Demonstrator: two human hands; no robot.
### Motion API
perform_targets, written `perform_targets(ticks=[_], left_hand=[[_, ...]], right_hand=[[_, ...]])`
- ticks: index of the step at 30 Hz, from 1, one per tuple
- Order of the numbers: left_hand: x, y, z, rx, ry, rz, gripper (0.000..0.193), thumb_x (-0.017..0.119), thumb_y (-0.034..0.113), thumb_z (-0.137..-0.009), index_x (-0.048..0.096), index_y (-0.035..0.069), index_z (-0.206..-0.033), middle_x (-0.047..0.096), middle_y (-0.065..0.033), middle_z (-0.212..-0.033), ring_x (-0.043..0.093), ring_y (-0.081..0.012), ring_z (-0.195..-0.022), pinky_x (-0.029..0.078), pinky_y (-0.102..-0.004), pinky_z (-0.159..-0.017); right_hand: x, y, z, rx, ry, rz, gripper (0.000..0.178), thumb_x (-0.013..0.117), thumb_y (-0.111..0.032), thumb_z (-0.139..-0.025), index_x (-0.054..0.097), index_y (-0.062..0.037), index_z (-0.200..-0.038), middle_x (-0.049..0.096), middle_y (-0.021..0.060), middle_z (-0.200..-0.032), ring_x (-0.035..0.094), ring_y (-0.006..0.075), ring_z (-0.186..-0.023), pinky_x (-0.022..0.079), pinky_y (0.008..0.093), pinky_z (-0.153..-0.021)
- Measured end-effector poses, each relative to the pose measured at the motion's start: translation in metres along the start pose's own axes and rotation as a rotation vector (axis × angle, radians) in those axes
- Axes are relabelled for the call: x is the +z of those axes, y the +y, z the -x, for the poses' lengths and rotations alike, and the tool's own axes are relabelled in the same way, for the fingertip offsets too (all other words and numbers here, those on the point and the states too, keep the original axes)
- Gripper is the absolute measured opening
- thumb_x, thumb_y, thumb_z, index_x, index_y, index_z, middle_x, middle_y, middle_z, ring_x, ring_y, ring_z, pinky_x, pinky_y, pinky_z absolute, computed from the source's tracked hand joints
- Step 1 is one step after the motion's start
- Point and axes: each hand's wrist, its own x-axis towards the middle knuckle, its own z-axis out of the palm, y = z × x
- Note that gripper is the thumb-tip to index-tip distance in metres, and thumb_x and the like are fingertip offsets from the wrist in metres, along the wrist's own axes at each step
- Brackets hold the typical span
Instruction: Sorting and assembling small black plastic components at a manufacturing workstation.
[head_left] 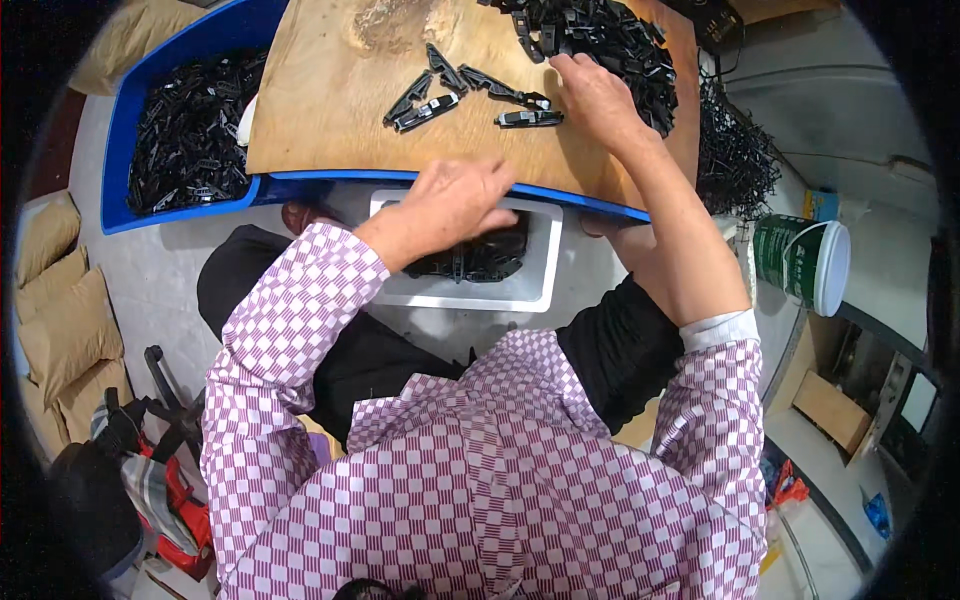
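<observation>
My right hand (600, 97) reaches over the wooden board (330, 140), its fingertips drawn together at the left edge of a heap of black plastic parts (620, 45). What the fingertips pinch, if anything, is hidden. My left hand (447, 205) hovers at the board's near edge, above a white bin (548, 260) holding black parts (470, 265). It looks empty, slightly blurred, with the thumb apart from the fingers. Several slim black parts lie loose on the board left of my right hand, among them one with a pale strip (428, 112) and another like it (530, 119).
A blue tub (115, 190) full of black parts stands at the left. Thin black pieces (735, 150) are massed beyond the board's right side. A green bucket with a white lid (800, 262) is at the right. Brown packages (65, 310) are stacked far left.
</observation>
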Motion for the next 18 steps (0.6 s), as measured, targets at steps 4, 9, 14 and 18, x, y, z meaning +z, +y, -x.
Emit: perform_targets(ticks=[4, 9, 14, 18], left_hand=[[0.0, -0.023, -0.04, -0.123, 0.28, -0.004, 0.025, 0.068, 0.017, -0.084, 0.057, 0.002, -0.101, 0.059, -0.0141, -0.096, 0.065, -0.0336, -0.085, 0.053, -0.043, -0.073], [0.007, -0.029, -0.058, -0.147, 0.305, -0.109, 0.02, 0.067, 0.011, -0.082, 0.057, 0.002, -0.096, 0.06, -0.0146, -0.095, 0.066, -0.0344, -0.084, 0.054, -0.0435, -0.069], [-0.003, -0.03, -0.04, -0.163, 0.166, -0.15, 0.019, 0.067, 0.008, -0.079, 0.059, 0.003, -0.095, 0.06, -0.0156, -0.096, 0.066, -0.0353, -0.083, 0.054, -0.0438, -0.069], [-0.013, -0.032, -0.019, -0.197, 0.11, -0.139, 0.02, 0.067, 0.009, -0.079, 0.06, 0.004, -0.097, 0.061, -0.0159, -0.096, 0.067, -0.0357, -0.083, 0.055, -0.0432, -0.069]], right_hand=[[-0.001, -0.002, -0.004, 0.042, -0.001, 0.006, 0.027, 0.054, -0.017, -0.092, 0.056, -0.009, -0.118, 0.061, 0.0175, -0.103, 0.062, 0.0377, -0.097, 0.051, 0.0457, -0.082], [0.0, -0.012, -0.002, -0.087, 0.001, -0.136, 0.026, 0.054, -0.018, -0.092, 0.057, -0.0092, -0.117, 0.06, 0.0163, -0.106, 0.061, 0.0354, -0.1, 0.05, 0.0435, -0.084], [-0.005, -0.021, 0.001, -0.154, -0.122, -0.093, 0.029, 0.058, -0.019, -0.091, 0.058, -0.0105, -0.118, 0.059, 0.0132, -0.107, 0.058, 0.0302, -0.108, 0.049, 0.0395, -0.088], [0.001, -0.034, 0.006, -0.111, -0.105, 0.013, 0.034, 0.063, -0.021, -0.088, 0.058, -0.012, -0.12, 0.057, 0.0122, -0.113, 0.056, 0.0311, -0.111, 0.05, 0.0397, -0.088]])
